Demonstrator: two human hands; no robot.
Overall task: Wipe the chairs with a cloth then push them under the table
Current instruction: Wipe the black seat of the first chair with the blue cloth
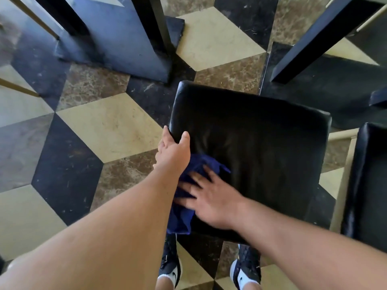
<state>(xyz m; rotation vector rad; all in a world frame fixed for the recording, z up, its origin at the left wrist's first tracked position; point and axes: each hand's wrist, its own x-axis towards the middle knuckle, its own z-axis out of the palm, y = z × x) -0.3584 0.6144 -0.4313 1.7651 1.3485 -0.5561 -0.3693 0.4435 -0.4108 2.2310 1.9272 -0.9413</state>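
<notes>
A chair with a black padded leather seat (261, 143) stands in front of me on the tiled floor. My left hand (173, 147) grips the seat's left edge, thumb on top and fingers wrapped under the side. My right hand (211, 195) lies flat, fingers spread, pressing a dark blue cloth (184, 210) onto the near left corner of the seat. Part of the cloth hangs over the seat's front left edge. The table's dark pedestal base (117, 45) stands beyond the chair at the upper left.
A second black-seated chair (368, 185) with a pale frame stands close on the right. Another dark table leg (314, 45) slants at the upper right. My two shoes (247, 273) stand under the near edge of the seat. Open patterned floor lies to the left.
</notes>
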